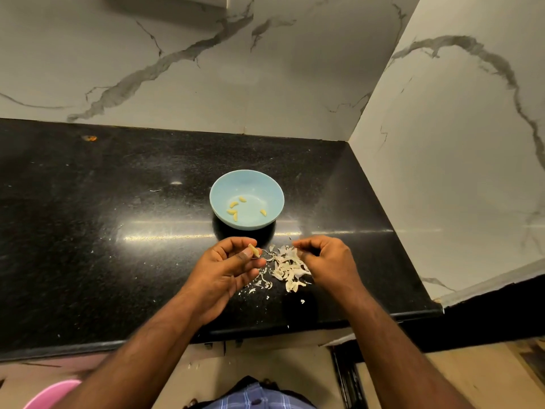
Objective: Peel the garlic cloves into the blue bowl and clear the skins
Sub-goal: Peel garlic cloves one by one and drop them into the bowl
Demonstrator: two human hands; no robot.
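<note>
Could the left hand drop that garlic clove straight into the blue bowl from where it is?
Probably yes: the left hand pinches the garlic clove just short of the blue bowl, with nothing between them.

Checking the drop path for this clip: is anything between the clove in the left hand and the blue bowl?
Nothing visible. The left hand pinches the clove just short of the blue bowl; only bare counter lies between. The skins sit off to the right.
</note>
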